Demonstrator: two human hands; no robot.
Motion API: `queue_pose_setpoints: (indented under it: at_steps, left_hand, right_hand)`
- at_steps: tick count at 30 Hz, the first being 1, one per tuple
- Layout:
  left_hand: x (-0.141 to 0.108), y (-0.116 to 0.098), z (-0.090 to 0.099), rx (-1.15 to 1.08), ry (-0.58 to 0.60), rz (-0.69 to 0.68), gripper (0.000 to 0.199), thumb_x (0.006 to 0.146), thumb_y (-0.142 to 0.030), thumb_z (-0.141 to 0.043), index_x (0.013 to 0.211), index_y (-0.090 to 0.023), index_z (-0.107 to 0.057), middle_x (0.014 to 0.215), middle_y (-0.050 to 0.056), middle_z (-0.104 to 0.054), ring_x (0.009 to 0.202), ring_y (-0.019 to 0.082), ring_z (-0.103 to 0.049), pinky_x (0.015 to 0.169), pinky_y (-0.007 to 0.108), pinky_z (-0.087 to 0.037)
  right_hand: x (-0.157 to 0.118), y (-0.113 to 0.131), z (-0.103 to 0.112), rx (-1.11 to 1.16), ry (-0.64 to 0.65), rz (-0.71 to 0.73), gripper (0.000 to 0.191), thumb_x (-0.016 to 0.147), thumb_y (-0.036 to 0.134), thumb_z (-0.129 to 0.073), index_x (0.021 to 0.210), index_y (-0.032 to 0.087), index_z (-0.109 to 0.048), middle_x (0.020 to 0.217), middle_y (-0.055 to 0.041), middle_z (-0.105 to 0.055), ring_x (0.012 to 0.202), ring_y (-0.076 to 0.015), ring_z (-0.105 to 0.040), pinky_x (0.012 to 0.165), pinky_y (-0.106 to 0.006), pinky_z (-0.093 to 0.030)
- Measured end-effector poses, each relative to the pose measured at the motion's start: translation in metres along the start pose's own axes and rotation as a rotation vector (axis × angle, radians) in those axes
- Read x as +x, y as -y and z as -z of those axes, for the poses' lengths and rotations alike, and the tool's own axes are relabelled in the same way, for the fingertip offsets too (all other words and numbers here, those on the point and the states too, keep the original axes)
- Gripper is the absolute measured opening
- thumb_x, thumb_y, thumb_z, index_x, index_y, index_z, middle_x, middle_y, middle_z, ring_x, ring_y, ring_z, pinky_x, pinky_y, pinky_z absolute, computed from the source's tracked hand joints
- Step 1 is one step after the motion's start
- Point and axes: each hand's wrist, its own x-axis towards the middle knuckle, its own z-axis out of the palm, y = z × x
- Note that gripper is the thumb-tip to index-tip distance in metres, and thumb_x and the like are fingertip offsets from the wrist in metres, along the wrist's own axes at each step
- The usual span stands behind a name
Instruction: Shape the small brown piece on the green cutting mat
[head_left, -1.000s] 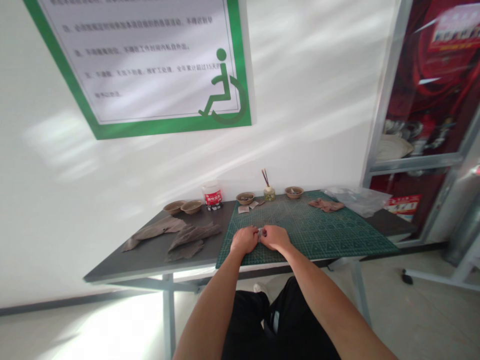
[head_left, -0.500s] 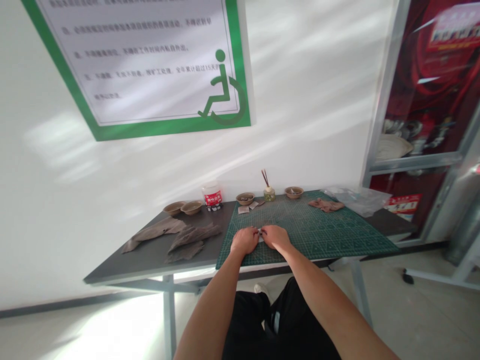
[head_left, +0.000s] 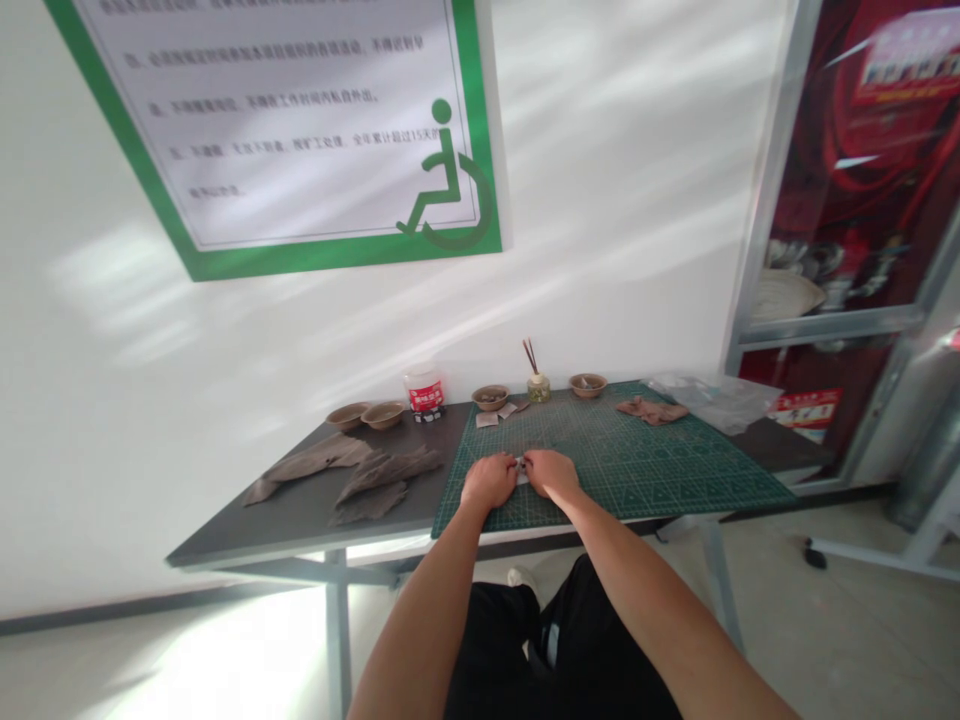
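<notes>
The left hand [head_left: 489, 481] and the right hand [head_left: 551, 475] rest palm-down on a dark green gridded cutting mat [head_left: 660, 482], near its front edge, with the fingers curled inward and the fingertips close together in a narrow pinch-like posture. Between them lies a small pale fragment [head_left: 519, 463], partly hidden by the fingers and too small to identify. (Neither the view nor the resolution shows which hand, if either, grips it.) Two small pieces of pale paper [head_left: 487, 420] lie at the far edge of the mat, beside a round brown bowl [head_left: 490, 397]; the contents of this bowl are hard to make out. A second round brown bowl [head_left: 587, 384] stands further right, and crumpled pinkish-brown strips [head_left: 652, 409] lie on the mat near a clear plastic bag [head_left: 709, 402]. To the left, on the dark grey tabletop [head_left: 300, 527], lie rough brown bark-like slabs [head_left: 386, 472], with two empty-looking tan bowls [head_left: 366, 416] and a white tub with a red label [head_left: 424, 392] behind them. A small glass jar holding thin dark sticks [head_left: 538, 388] stands against the wall.
</notes>
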Motion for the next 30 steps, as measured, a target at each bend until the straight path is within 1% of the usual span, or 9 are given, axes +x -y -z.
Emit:
queue_pose_setpoints:
  at_steps: [5, 10, 13, 16, 19, 21, 26, 30]
  left_hand:
    - [-0.001, -0.003, 0.004, 0.007, 0.033, 0.025, 0.034, 0.083, -0.031, -0.034, 0.106, -0.03, -0.058, 0.12, -0.002, -0.054, 0.111, 0.018, -0.046, 0.093, 0.028, -0.034]
    - [-0.002, -0.004, 0.007, -0.006, 0.04, 0.036, 0.034, 0.083, -0.031, -0.034, 0.107, -0.03, -0.058, 0.12, -0.002, -0.053, 0.112, 0.018, -0.045, 0.094, 0.028, -0.033]
    - [-0.002, -0.004, 0.006, -0.004, 0.038, 0.041, 0.034, 0.083, -0.031, -0.034, 0.107, -0.03, -0.058, 0.12, -0.002, -0.053, 0.112, 0.018, -0.045, 0.094, 0.028, -0.033]
    - [-0.002, -0.003, 0.004, 0.002, 0.022, 0.029, 0.034, 0.083, -0.031, -0.034, 0.107, -0.031, -0.058, 0.119, -0.002, -0.054, 0.111, 0.018, -0.046, 0.093, 0.028, -0.035]
    - [-0.001, -0.001, 0.002, 0.003, 0.009, 0.01, 0.034, 0.082, -0.032, -0.034, 0.106, -0.031, -0.059, 0.118, -0.002, -0.055, 0.11, 0.018, -0.047, 0.091, 0.029, -0.036]
    - [0.0, -0.001, 0.001, 0.003, 0.006, 0.003, 0.034, 0.082, -0.032, -0.034, 0.105, -0.031, -0.059, 0.118, -0.002, -0.055, 0.11, 0.018, -0.047, 0.091, 0.029, -0.036]
    - [0.001, 0.001, -0.002, 0.003, 0.004, 0.014, 0.034, 0.082, -0.032, -0.034, 0.106, -0.031, -0.059, 0.118, -0.002, -0.055, 0.109, 0.018, -0.048, 0.092, 0.029, -0.035]
    - [0.001, 0.004, -0.005, 0.0, -0.029, -0.011, 0.033, 0.082, -0.032, -0.034, 0.103, -0.031, -0.06, 0.116, -0.002, -0.056, 0.108, 0.018, -0.049, 0.091, 0.03, -0.036]
  right_hand:
    - [0.0, 0.0, 0.003, -0.012, 0.012, 0.032, 0.039, 0.088, 0.039, -0.025, 0.096, 0.026, -0.061, 0.097, -0.0053, -0.063, 0.091, -0.0175, -0.055, 0.072, -0.026, -0.035]
    - [-0.003, -0.001, 0.007, 0.004, 0.04, 0.103, 0.035, 0.085, 0.04, -0.03, 0.096, 0.029, -0.061, 0.097, -0.0024, -0.063, 0.091, -0.0167, -0.054, 0.071, -0.025, -0.034]
    - [-0.004, -0.002, 0.005, 0.014, 0.04, 0.091, 0.033, 0.084, 0.039, -0.033, 0.097, 0.028, -0.061, 0.097, -0.003, -0.063, 0.091, -0.0165, -0.054, 0.072, -0.024, -0.034]
    - [-0.003, -0.002, 0.002, 0.015, 0.008, 0.044, 0.034, 0.084, 0.039, -0.034, 0.098, 0.025, -0.061, 0.095, -0.0052, -0.063, 0.09, -0.0174, -0.055, 0.072, -0.026, -0.035]
    - [-0.001, -0.001, -0.001, -0.003, -0.023, 0.002, 0.035, 0.085, 0.037, -0.031, 0.098, 0.023, -0.06, 0.094, -0.0064, -0.063, 0.088, -0.0182, -0.055, 0.071, -0.027, -0.035]
    - [0.001, -0.001, -0.002, -0.014, -0.02, -0.005, 0.037, 0.087, 0.038, -0.028, 0.099, 0.024, -0.059, 0.095, -0.0066, -0.063, 0.089, -0.0181, -0.055, 0.071, -0.027, -0.035]
    - [0.001, 0.001, 0.002, -0.027, 0.022, 0.022, 0.04, 0.088, 0.04, -0.023, 0.099, 0.027, -0.06, 0.099, -0.0054, -0.062, 0.091, -0.0171, -0.054, 0.073, -0.026, -0.035]
    - [-0.001, 0.0, 0.007, -0.012, 0.046, 0.08, 0.039, 0.086, 0.042, -0.026, 0.101, 0.03, -0.059, 0.101, -0.0032, -0.062, 0.092, -0.0166, -0.054, 0.072, -0.025, -0.035]
